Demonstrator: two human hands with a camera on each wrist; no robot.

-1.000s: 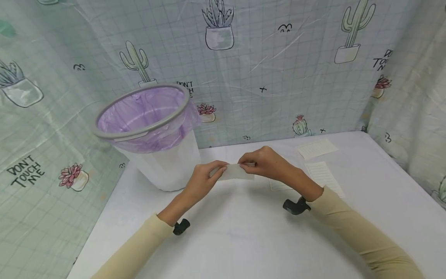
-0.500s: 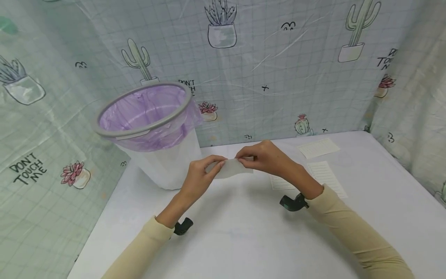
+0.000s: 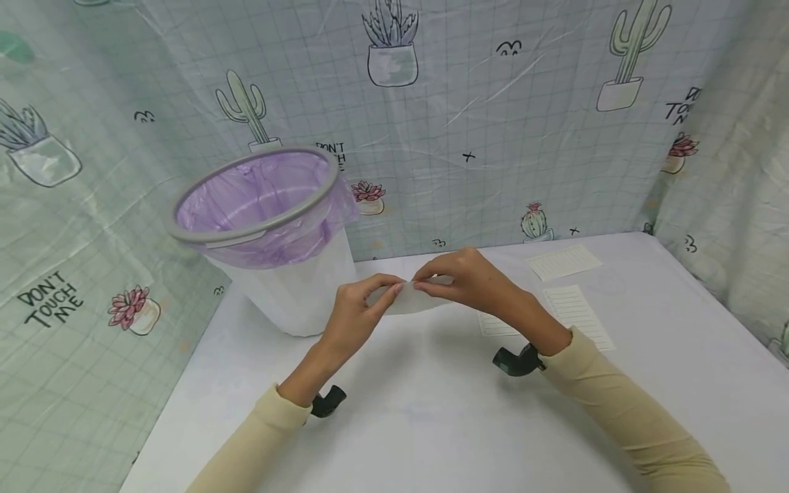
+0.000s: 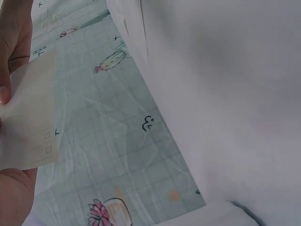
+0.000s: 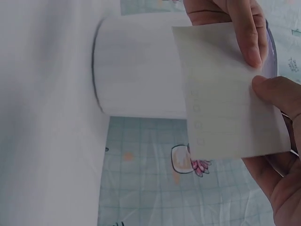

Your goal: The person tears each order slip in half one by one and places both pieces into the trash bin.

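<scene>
Between both hands, above the table, hangs a sheet of note paper (image 3: pixel 414 302), pale and thin, with faint lines and small boxes visible in the right wrist view. The left hand (image 3: pixel 357 308) pinches its upper edge between thumb and fingers. Close beside it, the right hand (image 3: pixel 477 277) pinches the same edge, the two sets of fingertips nearly touching. Viewed from the right wrist, the note paper (image 5: pixel 225 108) looks whole, with both thumbs on one face. Part of the sheet is hidden behind the fingers.
A white trash bin (image 3: pixel 296 294) with a grey rim and purple liner stands at the left rear of the white table (image 3: pixel 394 424). Lined sheets lie at right: one at the back (image 3: pixel 564 261), another in front of it (image 3: pixel 576 315), a third partly behind the right arm (image 3: pixel 496 324).
Both hands have risen slightly with the note paper over the last second. Their fingertips have come closer together along its upper edge. The sheets on the table stay put.
</scene>
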